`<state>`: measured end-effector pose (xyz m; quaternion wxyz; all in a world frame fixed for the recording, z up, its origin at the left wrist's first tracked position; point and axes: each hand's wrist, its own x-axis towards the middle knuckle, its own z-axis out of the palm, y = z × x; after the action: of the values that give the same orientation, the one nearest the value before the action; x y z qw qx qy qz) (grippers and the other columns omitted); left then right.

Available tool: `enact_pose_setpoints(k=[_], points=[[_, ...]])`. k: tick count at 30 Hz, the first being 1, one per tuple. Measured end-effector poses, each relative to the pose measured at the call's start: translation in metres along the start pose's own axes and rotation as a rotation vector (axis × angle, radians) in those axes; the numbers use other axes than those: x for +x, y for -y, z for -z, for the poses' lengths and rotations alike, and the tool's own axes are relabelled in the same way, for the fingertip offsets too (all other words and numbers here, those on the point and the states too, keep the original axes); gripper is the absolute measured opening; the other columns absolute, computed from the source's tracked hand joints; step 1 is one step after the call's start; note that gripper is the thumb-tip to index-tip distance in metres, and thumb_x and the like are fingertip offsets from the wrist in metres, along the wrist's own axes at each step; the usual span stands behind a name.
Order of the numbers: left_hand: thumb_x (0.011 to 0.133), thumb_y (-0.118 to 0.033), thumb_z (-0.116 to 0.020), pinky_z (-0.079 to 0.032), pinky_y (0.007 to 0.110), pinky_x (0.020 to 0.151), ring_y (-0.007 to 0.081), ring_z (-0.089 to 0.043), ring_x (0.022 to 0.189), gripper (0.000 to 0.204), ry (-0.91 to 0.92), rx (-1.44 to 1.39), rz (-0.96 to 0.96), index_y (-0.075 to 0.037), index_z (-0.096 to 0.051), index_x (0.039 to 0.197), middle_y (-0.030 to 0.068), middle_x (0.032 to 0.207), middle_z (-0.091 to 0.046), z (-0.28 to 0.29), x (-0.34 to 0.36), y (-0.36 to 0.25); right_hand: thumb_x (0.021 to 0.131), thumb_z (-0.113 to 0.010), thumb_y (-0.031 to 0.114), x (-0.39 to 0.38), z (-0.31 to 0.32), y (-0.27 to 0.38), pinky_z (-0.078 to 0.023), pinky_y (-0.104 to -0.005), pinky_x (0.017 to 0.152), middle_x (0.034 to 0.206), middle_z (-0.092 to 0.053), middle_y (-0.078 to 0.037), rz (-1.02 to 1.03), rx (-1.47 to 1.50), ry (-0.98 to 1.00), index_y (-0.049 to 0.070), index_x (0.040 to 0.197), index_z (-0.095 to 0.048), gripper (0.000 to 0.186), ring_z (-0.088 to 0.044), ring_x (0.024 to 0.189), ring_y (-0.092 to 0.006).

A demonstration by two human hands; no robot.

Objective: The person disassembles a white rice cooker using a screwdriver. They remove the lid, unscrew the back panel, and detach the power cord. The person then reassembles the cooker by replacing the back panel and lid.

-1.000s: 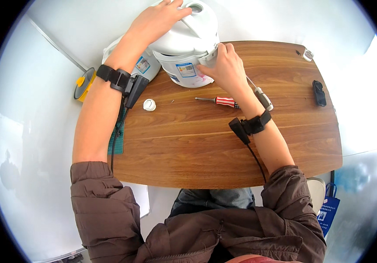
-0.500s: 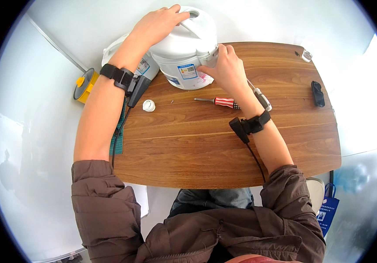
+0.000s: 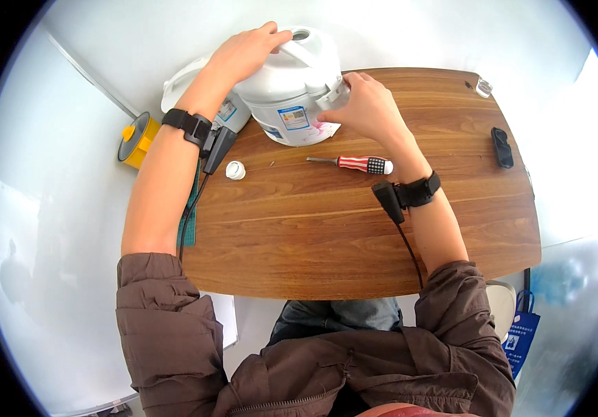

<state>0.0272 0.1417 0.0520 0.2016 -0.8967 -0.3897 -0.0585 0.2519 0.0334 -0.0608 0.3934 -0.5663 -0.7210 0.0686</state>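
Observation:
A white rice cooker [image 3: 274,90], round with a vent hole on top and a printed label on its side, stands at the far edge of the table. My left hand [image 3: 249,50] is closed over the handle on its lid. At the cooker's right side my right hand [image 3: 368,104] pinches a small white piece [image 3: 333,94] between thumb and fingers. Whether this piece is still fixed to the cooker I cannot tell. A screwdriver [image 3: 363,164] with a red-and-white striped, black-checked handle lies below my right hand. Left of it rests a small white round cap [image 3: 235,170].
Behind my left forearm stands a second white appliance [image 3: 233,111], partly hidden. A yellow canister [image 3: 137,141] and green cutting mat [image 3: 187,226] are on the left. A black object [image 3: 502,147] and a clear small cup [image 3: 484,87] sit along the table's [image 3: 326,243] right side.
The cooker has shifted slightly toward me, my left hand with it. My right wrist has moved a little right, uncovering the screwdriver's handle end. A white-handled tool is now hidden behind my right arm.

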Motion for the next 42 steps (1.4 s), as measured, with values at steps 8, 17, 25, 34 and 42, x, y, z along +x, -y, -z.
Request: enact_pose_setpoints(k=[8, 17, 25, 34, 42], points=[[0.101, -0.008, -0.041, -0.056, 0.039, 0.089, 0.0253, -0.071, 0.111, 0.04, 0.043, -0.134, 0.057, -0.019, -0.059, 0.135, 0.0043, 0.124, -0.061, -0.013, -0.003, 0.004, 0.067, -0.092, 0.036, 0.0, 0.003, 0.002, -0.06, -0.0415, 0.082, 0.106, -0.065, -0.024, 0.018, -0.056, 0.024, -0.011, 0.105, -0.061, 0.068, -0.071, 0.094, -0.0378], [0.101, -0.01, -0.044, -0.056, 0.038, 0.091, 0.027, -0.071, 0.109, 0.038, -0.003, -0.217, 0.039, -0.018, -0.06, 0.134, 0.0046, 0.124, -0.063, -0.02, -0.006, 0.007, 0.069, -0.091, 0.037, -0.006, -0.013, 0.005, -0.061, -0.0422, 0.08, 0.107, -0.065, -0.025, -0.007, -0.055, -0.063, -0.01, 0.106, -0.06, 0.068, -0.072, 0.091, -0.0393], [0.101, -0.01, -0.049, -0.056, 0.037, 0.091, 0.0235, -0.07, 0.109, 0.037, -0.127, -0.248, 0.051, -0.02, -0.066, 0.132, 0.004, 0.127, -0.065, -0.027, -0.006, 0.006, 0.07, -0.087, 0.047, -0.008, -0.002, 0.007, -0.062, -0.0433, 0.077, 0.106, -0.066, -0.025, 0.012, -0.196, -0.01, -0.011, 0.108, -0.059, 0.074, -0.072, 0.093, -0.0405], [0.096, -0.012, -0.066, -0.048, 0.039, 0.096, 0.033, -0.06, 0.111, 0.024, -0.759, -0.409, 0.186, -0.005, -0.065, 0.12, 0.0167, 0.119, -0.06, -0.023, -0.062, -0.087, 0.072, -0.088, 0.052, -0.004, 0.007, 0.0, -0.06, -0.0437, 0.077, 0.098, -0.069, -0.028, 0.041, -0.1, 0.061, -0.01, 0.107, -0.059, 0.077, -0.073, 0.091, -0.0408], [0.098, -0.026, -0.072, -0.042, 0.033, 0.084, 0.019, -0.047, 0.09, 0.038, -0.889, -0.78, 0.464, 0.0, -0.051, 0.115, 0.0086, 0.108, -0.047, -0.084, -0.12, -0.17, 0.082, -0.081, 0.032, -0.012, 0.032, 0.031, -0.058, -0.0404, 0.08, 0.09, -0.074, -0.022, 0.117, 0.077, 0.379, -0.007, 0.103, -0.069, 0.046, -0.073, 0.088, -0.0364]])
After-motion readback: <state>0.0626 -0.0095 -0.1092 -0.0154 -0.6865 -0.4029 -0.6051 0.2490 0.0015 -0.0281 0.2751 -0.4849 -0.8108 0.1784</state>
